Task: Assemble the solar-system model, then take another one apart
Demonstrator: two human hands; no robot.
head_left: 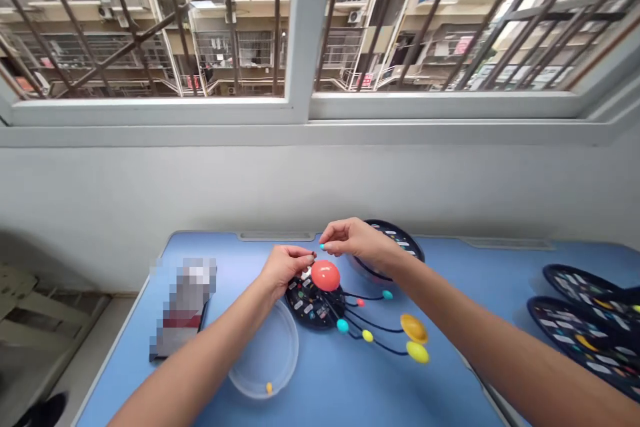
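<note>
Near the back edge of the blue table (450, 273), the right hand (355, 241) pinches a little teal ball (323, 247) tight in its fingertips. The left hand (286, 269) has its fingers pinched close, just above a big red ball (325, 275) on a black round base (306, 307). What those fingers hold is too small to tell.

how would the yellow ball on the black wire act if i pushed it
It would probably swing: the thin black wire looks bendy. The yellow ball looks like light hollow plastic, and its gloss may feel slippery.
</note>
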